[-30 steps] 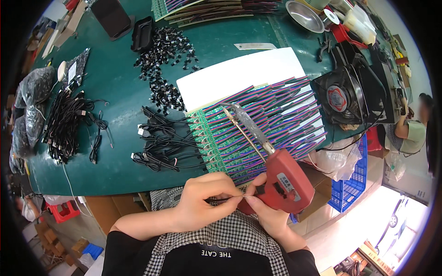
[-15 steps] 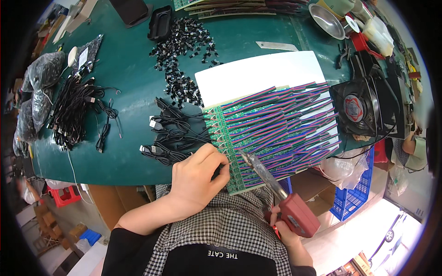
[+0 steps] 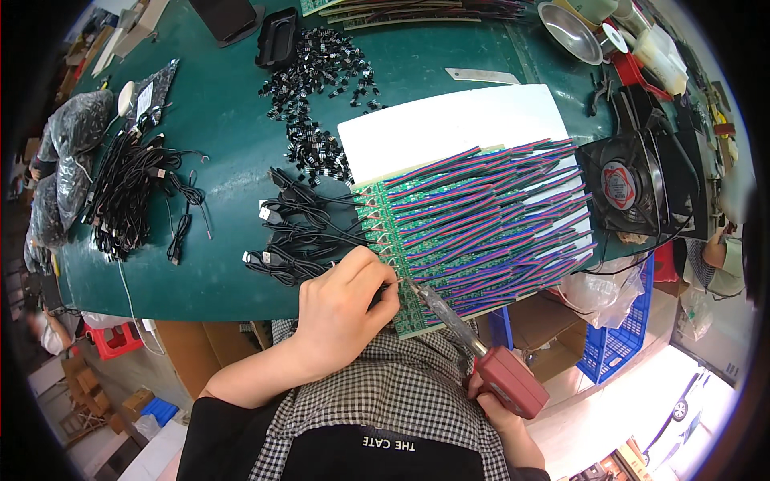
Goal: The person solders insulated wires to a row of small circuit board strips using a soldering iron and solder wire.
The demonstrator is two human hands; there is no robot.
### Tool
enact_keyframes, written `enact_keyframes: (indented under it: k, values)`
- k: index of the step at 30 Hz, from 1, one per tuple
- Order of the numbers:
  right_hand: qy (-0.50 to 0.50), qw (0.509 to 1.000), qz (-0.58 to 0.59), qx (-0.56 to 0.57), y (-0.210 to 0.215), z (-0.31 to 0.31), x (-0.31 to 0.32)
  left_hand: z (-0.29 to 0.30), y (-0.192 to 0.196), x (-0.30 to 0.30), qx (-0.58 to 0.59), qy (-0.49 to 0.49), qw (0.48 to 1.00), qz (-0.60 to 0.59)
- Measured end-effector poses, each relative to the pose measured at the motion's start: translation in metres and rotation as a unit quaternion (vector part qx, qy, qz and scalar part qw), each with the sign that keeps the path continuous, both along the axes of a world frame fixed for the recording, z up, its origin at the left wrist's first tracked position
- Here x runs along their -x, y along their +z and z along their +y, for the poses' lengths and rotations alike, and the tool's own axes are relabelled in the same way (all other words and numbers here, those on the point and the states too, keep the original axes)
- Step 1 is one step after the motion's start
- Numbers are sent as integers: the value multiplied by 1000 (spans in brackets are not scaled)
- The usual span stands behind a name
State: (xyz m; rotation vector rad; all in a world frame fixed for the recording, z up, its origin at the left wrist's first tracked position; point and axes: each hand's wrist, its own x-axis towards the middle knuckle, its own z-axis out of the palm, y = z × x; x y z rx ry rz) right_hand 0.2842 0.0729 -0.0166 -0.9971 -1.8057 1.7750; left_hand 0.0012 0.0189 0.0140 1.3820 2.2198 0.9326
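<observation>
My left hand is closed in a pinch at the left edge of a green circuit board panel. A black USB cable seems to be in its fingers; their tips hide most of it. My right hand grips a soldering gun with a dark red body. The gun's long metal barrel slants up and left, its tip at the board edge beside my left fingertips. Rows of red, blue, green and black wires spread rightward over the panel. Several black USB cables are attached along its left edge.
A white sheet lies under the panel. Small black parts are heaped behind it, near a blade. A cable bundle sits left, a black fan right. Blue crates stand below the table's right edge.
The soldering gun has moved left, bringing its tip from over the wires to the board edge by my left fingertips. My left hand has hardly moved.
</observation>
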Motion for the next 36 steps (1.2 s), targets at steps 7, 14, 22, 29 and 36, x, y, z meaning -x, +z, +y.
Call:
enact_keyframes:
  k: [7, 14, 22, 29, 36]
  values:
    - [30, 999, -29, -5, 0, 3, 0, 0, -5, 0, -20, -4, 1000, 13]
    - [37, 970, -202, -130, -3, -9, -8, 0, -1, -1, -5, -4, 1000, 20]
    - [-23, 992, -125, 5, 13, -3, 7, -1, 0, 0, -9, -4, 1000, 22]
    - [-94, 978, 12, 188, 26, -1, 18, -1, 6, 9, -1, -53, 995, -88]
    - [2, 997, -77, -7, 9, -5, -3, 5, 13, 7, 42, -57, 996, -53]
